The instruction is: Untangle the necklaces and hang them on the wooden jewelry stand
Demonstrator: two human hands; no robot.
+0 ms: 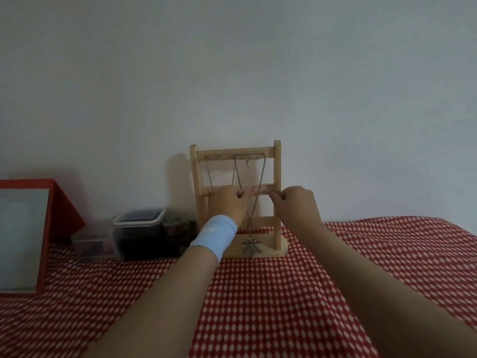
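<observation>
A wooden jewelry stand [277, 177] stands upright at the back of a worktop covered by a red cloth [284, 306] with white dots, close against a pale wall [232, 73]. Several necklaces [249, 154] are draped over the stand's top rail, their strands hanging down in front of the lower rails. One of them ends in a silver leaf pendant [251, 244] that lies against the stand's base. Both arms reach forward to the middle rail. The left hand [227, 205], with a light blue wristband [215, 233] on its wrist, has its fingers curled, and its grip pinches one end of a thin chain [258, 193] stretched along that rail. The right hand [296, 205], just beside the stand's right post, pinches the other end of the chain between thumb and fingers. To the left of the stand sit a dark plastic container [140, 220] with a clear lid and a smaller clear box [93, 241]. Further left, a red box [59, 202] leans at the edge of view.
</observation>
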